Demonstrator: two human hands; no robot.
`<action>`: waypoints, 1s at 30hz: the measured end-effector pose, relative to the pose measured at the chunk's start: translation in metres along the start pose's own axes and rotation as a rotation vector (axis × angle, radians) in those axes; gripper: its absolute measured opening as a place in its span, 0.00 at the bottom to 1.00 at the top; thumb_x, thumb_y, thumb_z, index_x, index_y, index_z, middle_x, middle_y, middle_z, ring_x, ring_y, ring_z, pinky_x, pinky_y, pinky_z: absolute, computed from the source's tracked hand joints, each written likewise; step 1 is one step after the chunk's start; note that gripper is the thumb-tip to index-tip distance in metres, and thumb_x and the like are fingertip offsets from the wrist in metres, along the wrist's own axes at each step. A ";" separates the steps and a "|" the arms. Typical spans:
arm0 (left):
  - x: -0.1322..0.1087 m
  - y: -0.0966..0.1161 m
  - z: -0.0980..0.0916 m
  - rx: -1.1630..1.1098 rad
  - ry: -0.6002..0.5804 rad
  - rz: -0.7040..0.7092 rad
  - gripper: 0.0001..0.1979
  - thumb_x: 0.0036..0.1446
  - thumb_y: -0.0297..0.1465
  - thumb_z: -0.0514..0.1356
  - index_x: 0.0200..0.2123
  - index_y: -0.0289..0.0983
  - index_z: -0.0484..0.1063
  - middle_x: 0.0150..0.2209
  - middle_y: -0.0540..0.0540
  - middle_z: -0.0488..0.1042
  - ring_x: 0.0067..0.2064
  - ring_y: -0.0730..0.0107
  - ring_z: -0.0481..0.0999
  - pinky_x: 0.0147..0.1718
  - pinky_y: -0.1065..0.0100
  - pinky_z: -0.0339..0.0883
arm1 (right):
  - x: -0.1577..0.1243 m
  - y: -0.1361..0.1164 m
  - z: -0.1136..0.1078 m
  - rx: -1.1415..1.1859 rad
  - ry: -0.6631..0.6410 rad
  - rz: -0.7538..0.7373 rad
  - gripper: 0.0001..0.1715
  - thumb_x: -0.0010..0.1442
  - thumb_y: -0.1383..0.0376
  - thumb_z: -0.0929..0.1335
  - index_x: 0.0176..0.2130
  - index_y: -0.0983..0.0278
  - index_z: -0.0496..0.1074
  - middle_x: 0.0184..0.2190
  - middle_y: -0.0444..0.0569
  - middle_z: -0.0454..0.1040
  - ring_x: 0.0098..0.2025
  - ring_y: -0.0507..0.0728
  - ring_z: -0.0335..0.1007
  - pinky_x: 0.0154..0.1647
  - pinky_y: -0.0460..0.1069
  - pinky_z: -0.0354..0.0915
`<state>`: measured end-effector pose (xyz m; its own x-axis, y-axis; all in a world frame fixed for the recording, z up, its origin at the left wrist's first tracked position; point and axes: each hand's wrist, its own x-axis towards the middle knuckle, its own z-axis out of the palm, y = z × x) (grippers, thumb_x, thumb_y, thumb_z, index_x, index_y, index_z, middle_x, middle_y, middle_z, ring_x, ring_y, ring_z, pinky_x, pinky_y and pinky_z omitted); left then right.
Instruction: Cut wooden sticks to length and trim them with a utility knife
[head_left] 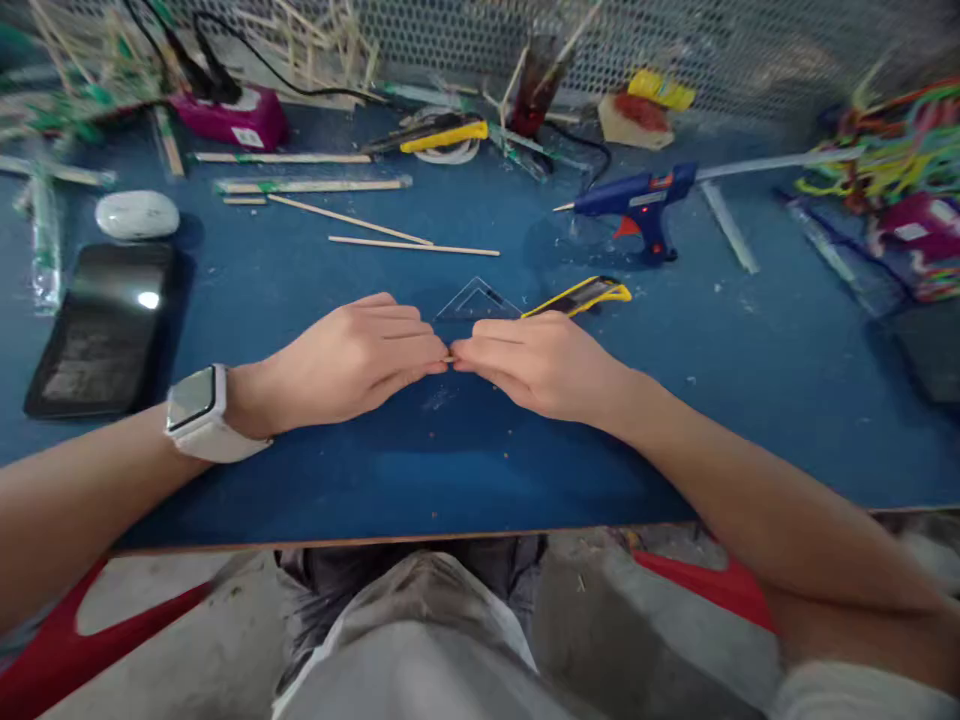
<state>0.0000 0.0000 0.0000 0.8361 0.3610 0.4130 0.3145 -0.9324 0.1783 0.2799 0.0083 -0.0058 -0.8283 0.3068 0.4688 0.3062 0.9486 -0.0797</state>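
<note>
My left hand (352, 358) and my right hand (551, 365) meet over the middle of the blue table, fingertips almost touching. Both are closed in a pinch on a short piece of wooden stick (450, 358), and only a sliver of it shows between them. Just beyond the fingers lies a clear set square (495, 297), its near side partly covered by the hands. A yellow and black utility knife (589, 296) rests right behind my right hand. Farther back, two thin wooden sticks (412, 246) lie on the tabletop.
A blue glue gun (637, 200) with a red trigger sits at the back right. On the left are a black phone (105, 330) and a white rounded case (137, 215). Wrapped stick bundles (315, 186), another yellow cutter (442, 136) and a purple power socket (232, 118) line the back.
</note>
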 end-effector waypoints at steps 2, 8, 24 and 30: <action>-0.001 -0.002 0.002 -0.014 0.014 0.007 0.18 0.89 0.34 0.50 0.48 0.38 0.77 0.38 0.48 0.82 0.40 0.63 0.79 0.44 0.61 0.69 | -0.002 0.000 -0.001 0.013 -0.027 0.020 0.29 0.91 0.60 0.57 0.48 0.66 0.82 0.36 0.45 0.79 0.34 0.51 0.74 0.34 0.47 0.62; -0.003 -0.005 0.003 -0.091 -0.005 -0.019 0.18 0.89 0.34 0.50 0.50 0.38 0.79 0.41 0.47 0.86 0.43 0.63 0.80 0.48 0.62 0.69 | -0.004 0.001 -0.003 0.105 -0.057 0.035 0.30 0.91 0.59 0.57 0.50 0.67 0.82 0.37 0.46 0.79 0.35 0.51 0.73 0.35 0.47 0.64; -0.005 -0.008 0.003 -0.166 -0.054 -0.003 0.19 0.89 0.36 0.51 0.50 0.40 0.81 0.43 0.46 0.88 0.44 0.63 0.82 0.48 0.63 0.71 | -0.006 0.001 -0.006 0.021 -0.098 -0.038 0.26 0.91 0.62 0.59 0.51 0.65 0.83 0.35 0.43 0.77 0.32 0.51 0.71 0.34 0.49 0.61; -0.006 -0.001 0.002 0.121 0.031 -0.055 0.21 0.90 0.35 0.49 0.50 0.39 0.82 0.39 0.47 0.86 0.37 0.65 0.81 0.44 0.63 0.71 | -0.004 -0.006 0.003 0.041 0.058 0.103 0.24 0.90 0.61 0.61 0.49 0.66 0.83 0.36 0.46 0.80 0.33 0.51 0.76 0.35 0.48 0.67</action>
<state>-0.0043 -0.0012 -0.0043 0.8024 0.4107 0.4331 0.4131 -0.9059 0.0936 0.2803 0.0012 -0.0099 -0.7645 0.3984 0.5067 0.3677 0.9152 -0.1649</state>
